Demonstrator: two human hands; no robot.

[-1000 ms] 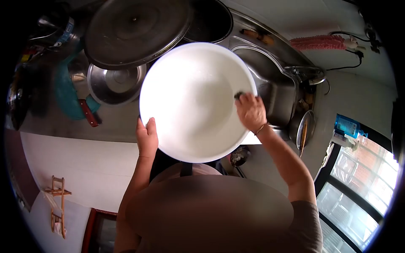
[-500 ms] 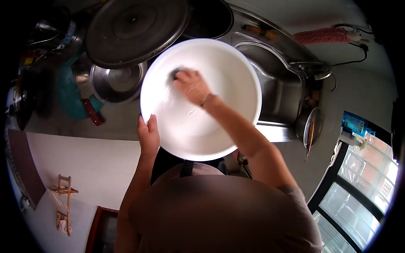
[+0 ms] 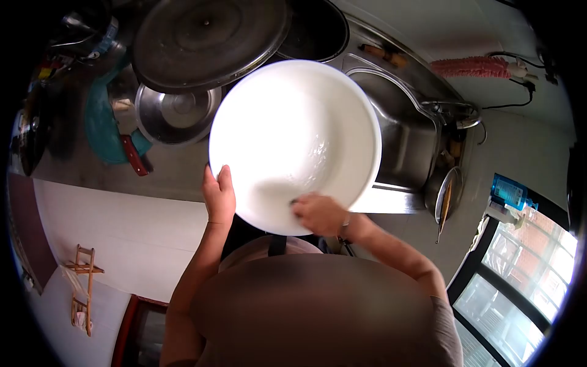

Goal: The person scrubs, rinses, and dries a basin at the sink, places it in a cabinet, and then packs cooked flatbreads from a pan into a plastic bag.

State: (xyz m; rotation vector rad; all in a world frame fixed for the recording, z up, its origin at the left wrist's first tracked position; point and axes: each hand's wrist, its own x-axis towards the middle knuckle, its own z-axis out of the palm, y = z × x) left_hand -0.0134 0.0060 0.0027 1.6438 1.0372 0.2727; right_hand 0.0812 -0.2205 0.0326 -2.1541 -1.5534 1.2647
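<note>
A large white basin [image 3: 358,131] fills the middle of the view, tilted toward me, with wet streaks shining on its inside. My left hand [image 3: 220,191] grips its left rim, thumb and fingers closed around the edge. Inside the basin, near the rim closest to my body, is my right hand [image 3: 321,214]. Its fingers are closed on a small dark scouring pad [image 3: 295,203], mostly hidden by the hand, and press it against the basin wall. A bracelet circles the right wrist.
Behind the basin are a large dark lid [image 3: 208,43] and a black pot [image 3: 312,30]. A steel sink [image 3: 391,128] lies to the right. On the left sit a steel bowl [image 3: 177,116], a teal colander-like container [image 3: 101,128] and a red-handled knife [image 3: 133,156].
My right hand has swept with the scouring pad from the basin's far left side down to the near rim. The left hand keeps its hold on the rim.
</note>
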